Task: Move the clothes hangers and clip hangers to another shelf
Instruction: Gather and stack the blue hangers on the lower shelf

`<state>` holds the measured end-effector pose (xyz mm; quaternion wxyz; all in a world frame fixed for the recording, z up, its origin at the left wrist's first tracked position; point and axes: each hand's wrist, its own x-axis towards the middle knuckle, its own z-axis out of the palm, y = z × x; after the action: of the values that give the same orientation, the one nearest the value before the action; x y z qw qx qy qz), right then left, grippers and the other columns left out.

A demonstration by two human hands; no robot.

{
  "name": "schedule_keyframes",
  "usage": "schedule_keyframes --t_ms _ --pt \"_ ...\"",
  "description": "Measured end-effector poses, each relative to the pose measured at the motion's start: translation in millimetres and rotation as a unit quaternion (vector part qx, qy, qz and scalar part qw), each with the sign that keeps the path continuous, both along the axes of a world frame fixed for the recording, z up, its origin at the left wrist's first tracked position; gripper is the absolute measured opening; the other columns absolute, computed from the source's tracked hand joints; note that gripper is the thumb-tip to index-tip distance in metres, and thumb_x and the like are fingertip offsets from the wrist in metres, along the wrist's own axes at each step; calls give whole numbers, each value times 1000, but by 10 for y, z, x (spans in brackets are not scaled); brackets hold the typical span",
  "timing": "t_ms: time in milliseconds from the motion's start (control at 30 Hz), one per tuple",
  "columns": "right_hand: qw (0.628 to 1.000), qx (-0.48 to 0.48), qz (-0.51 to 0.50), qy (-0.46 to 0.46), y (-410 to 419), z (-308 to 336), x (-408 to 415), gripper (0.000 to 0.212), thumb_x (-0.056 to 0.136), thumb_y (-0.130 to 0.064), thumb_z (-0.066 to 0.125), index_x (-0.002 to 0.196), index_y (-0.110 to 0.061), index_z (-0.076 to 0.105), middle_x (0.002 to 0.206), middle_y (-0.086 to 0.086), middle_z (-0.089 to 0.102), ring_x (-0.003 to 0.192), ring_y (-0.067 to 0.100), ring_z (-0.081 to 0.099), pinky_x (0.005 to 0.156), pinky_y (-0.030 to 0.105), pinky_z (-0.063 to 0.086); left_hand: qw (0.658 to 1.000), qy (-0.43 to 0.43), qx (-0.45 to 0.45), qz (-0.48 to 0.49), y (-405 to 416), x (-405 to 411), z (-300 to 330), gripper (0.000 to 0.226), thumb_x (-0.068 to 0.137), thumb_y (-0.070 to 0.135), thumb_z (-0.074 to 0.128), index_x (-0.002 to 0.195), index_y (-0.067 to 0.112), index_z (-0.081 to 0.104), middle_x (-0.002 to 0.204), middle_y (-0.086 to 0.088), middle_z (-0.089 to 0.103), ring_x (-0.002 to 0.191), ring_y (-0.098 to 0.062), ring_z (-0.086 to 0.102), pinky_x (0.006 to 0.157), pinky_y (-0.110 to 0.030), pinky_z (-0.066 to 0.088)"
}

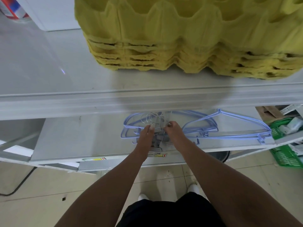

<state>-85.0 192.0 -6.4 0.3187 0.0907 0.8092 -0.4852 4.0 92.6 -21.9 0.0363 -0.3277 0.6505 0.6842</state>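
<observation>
Upper shelf point(65, 82), far, carries a stack of yellow egg trays point(188, 38) on its right half. Lower shelf point(73, 141), nearer, holds the task items. Right of it, a green basket point(283, 156).

Blue wire clothes hangers point(229, 126) lie flat on the lower shelf, long axis left-right: one pile right of the hands, another point(129, 126) behind and left of them.

Clip hangers point(157, 140), a clear bundle with silver hooks point(150, 117) pointing far, lie between the two hands, long axis near-far.

Left hand point(146, 133) touches the bundle's left side, fingers curled, grip not confirmable. Right hand point(173, 128) is pinched on a wire at the bundle's right. Both are equally near; the bundle likely lifts straight up, toward the person. Hooks could snag the blue hangers.
</observation>
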Motion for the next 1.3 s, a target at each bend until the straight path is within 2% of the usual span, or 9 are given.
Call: schedule_keyframes --t_ms 100,167,300,433,567,667,767,900,1300 --pt "998 23 38 37 28 -97 31 38 85 -26 62 121 -21 52 108 3 70 100 25 67 94 50 52 1000 1 7 18 15 21 -67 43 93 55 44 122 25 53 123 -6 56 108 -16 56 82 -32 45" --pt "998 17 40 46 12 -110 46 44 86 -32 59 127 -22 49 107 3 69 97 25 67 91 50 54 1000 3 6 27 6 37 -77 39 98 48 42 129 25 50 120 3 56 107 -11 55 83 -29 42" --pt "999 -22 -30 22 -46 -56 97 27 96 -31 49 122 -23 46 98 -1 59 86 20 61 88 44 55 998 12 -19 63 64 29 -1 16 103 31 39 110 22 50 91 11 54 84 -4 55 66 -18 42" --pt "993 -79 -92 -10 -31 -118 137 15 98 -28 49 112 -31 49 92 -9 61 96 28 67 89 51 56 996 6 -48 79 144 -19 -49 16 103 32 37 108 23 48 94 8 53 87 -6 54 71 -21 42" --pt "986 -117 -117 -20 -3 -156 132 27 98 -25 51 126 -29 51 111 3 68 97 31 70 86 53 58 993 -1 -62 105 216 -65 -95 30 100 39 37 113 17 54 98 -3 61 91 -19 60 84 -38 49" --pt "975 -165 -151 -15 -35 -142 162 29 98 -10 49 122 -24 52 105 4 70 91 26 71 87 49 58 986 -10 -108 130 271 -119 -6 26 101 37 35 101 20 55 94 -4 60 83 -16 57 80 -36 47" --pt "969 -175 -174 0 -37 -129 189 34 96 -5 49 124 -20 58 105 7 72 93 26 72 87 50 58 980 0 -146 133 324 -146 79 30 97 42 34 97 23 56 98 -6 62 88 -19 59 84 -40 47" --pt "973 -155 -163 48 -10 -141 225 36 91 -6 50 112 -30 66 98 3 74 89 25 72 85 51 58 976 -4 -181 120 393 -151 56 40 91 53 29 99 27 57 100 -4 63 92 -22 61 84 -41 49" --pt "967 -172 -143 122 25 39 266 37 94 -3 49 115 -29 67 100 2 73 88 17 72 74 28 59 968 28 -196 155 492 -74 131 26 98 43 40 111 30 59 106 7 66 95 -15 62 84 -36 50"
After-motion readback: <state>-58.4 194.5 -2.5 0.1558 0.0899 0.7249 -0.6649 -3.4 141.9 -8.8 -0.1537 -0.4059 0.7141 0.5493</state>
